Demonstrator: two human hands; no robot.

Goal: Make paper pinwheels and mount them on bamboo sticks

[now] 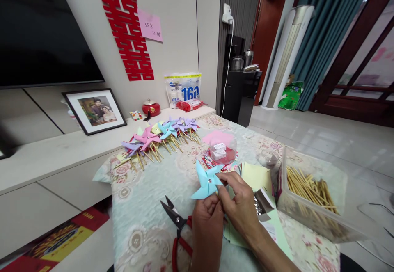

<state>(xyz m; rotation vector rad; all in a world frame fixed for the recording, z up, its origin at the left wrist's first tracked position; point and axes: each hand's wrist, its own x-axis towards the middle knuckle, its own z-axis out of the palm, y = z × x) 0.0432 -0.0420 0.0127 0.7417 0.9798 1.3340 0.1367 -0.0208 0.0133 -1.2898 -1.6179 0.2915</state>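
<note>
A light blue paper pinwheel [205, 180] is held just above the table, between both hands. My left hand [207, 222] grips it from below, fingers curled closed. My right hand [240, 200] pinches the pinwheel's right side with thumb and fingers. Red-handled scissors [176, 231] lie on the floral tablecloth [144, 206] just left of my left hand, blades apart.
A row of finished pinwheels [160, 137] on sticks lies at the table's far left. A clear tub with a red base [222, 151] stands behind the hands. A clear box of wooden sticks [310, 192] sits to the right, with coloured paper sheets [257, 177] beside it.
</note>
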